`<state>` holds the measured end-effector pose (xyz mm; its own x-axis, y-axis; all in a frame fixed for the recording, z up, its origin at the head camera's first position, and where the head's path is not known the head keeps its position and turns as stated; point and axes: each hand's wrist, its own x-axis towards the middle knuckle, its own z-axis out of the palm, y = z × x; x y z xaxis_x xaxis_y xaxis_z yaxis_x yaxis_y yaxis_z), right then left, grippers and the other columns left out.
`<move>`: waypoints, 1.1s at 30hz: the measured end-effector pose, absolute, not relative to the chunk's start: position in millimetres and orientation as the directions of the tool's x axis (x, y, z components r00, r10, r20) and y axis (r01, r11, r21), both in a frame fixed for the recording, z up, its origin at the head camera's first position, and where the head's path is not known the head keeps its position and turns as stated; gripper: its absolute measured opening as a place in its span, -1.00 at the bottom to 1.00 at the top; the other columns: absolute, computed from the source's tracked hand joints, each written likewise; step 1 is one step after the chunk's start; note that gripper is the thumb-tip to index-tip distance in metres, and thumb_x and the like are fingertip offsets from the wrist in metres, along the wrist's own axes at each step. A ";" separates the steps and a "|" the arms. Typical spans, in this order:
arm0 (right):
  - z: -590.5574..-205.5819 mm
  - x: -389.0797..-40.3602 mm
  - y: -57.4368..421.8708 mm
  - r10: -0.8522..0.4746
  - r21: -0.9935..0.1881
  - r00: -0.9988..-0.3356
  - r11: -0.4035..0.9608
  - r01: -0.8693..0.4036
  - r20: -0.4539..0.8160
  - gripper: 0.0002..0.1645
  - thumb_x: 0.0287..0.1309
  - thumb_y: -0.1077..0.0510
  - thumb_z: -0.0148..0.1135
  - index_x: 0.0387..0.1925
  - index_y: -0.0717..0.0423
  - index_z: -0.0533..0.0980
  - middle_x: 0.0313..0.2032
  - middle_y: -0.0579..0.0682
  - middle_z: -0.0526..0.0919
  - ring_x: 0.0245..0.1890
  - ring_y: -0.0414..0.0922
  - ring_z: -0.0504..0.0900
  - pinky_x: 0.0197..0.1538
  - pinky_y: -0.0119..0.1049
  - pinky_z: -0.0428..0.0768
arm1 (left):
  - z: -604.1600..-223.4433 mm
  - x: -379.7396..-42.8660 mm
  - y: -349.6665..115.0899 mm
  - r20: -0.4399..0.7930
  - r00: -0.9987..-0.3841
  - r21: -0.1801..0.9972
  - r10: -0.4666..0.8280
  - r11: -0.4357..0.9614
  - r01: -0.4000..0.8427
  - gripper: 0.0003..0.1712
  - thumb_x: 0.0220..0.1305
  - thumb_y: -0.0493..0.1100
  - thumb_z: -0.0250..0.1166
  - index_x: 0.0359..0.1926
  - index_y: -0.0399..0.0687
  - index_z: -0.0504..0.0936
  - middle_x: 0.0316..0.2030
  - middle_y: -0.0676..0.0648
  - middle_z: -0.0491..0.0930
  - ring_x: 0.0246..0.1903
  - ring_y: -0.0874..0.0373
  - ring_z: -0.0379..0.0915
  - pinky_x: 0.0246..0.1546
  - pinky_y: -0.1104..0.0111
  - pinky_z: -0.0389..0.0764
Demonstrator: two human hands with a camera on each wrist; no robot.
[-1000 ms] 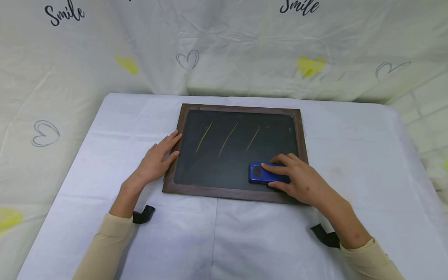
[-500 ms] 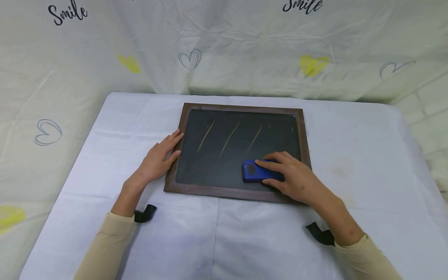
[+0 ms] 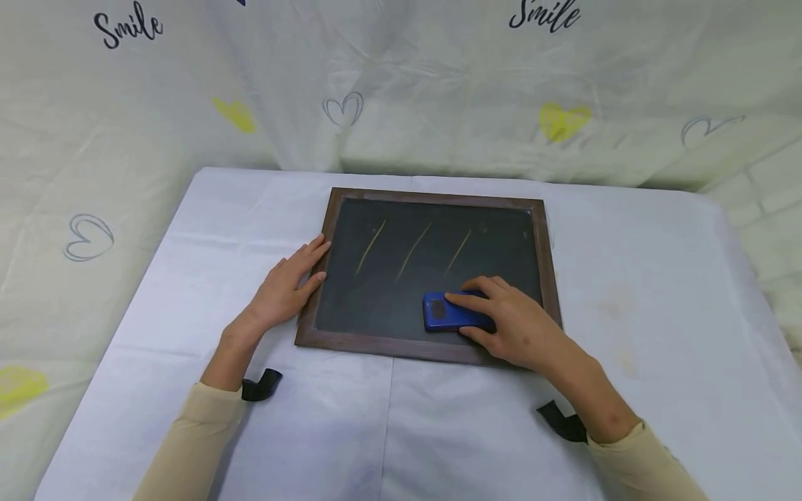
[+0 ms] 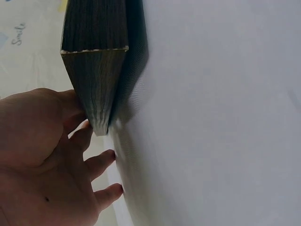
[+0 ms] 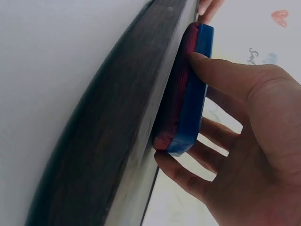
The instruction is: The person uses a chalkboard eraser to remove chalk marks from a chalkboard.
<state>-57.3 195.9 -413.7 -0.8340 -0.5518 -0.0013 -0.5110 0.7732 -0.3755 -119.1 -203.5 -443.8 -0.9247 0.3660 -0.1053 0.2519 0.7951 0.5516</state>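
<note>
A chalkboard in a dark brown wooden frame lies flat on the table, with three slanted yellow chalk lines on its upper half. My right hand grips a blue chalkboard eraser on the lower right part of the board. In the right wrist view the eraser shows a reddish felt underside turned to the board, and thumb and fingers hold its sides. My left hand rests at the board's left edge, its thumb and fingertips on the frame. The left wrist view shows the frame's corner above that hand's relaxed fingers.
A white cloth covers the table on all sides of the board. Behind it hangs a pale curtain printed with hearts and lettering. Black straps stick out at both wrists.
My right hand has slid the eraser leftward along the lower part of the board. The left hand keeps its place on the frame, and the three chalk lines look the same.
</note>
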 end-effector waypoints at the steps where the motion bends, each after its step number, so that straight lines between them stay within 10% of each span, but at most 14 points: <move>1: -413.5 -56.8 196.3 -0.555 -0.368 -0.832 0.774 -0.515 -0.003 -0.29 0.26 -0.01 0.48 0.43 -0.16 0.51 0.27 0.04 0.56 0.29 0.08 0.54 0.27 0.14 0.57 | -444.0 -118.9 -203.4 -0.106 -0.925 0.551 0.366 0.796 0.252 -0.28 0.63 -0.11 0.10 0.66 0.00 0.09 0.69 -0.13 -0.03 0.65 -0.28 -0.10 0.55 -0.39 -0.07; 33: -404.8 -89.2 187.8 -0.484 -0.311 -0.872 0.842 -0.441 -0.075 -0.27 0.24 -0.03 0.50 0.42 -0.10 0.51 0.30 0.12 0.59 0.27 0.15 0.58 0.27 0.15 0.58 | -438.5 -114.3 -201.7 -0.109 -0.922 0.573 0.372 0.781 0.247 -0.28 0.62 -0.14 0.12 0.66 -0.02 0.10 0.68 -0.17 -0.03 0.65 -0.32 -0.12 0.54 -0.41 -0.10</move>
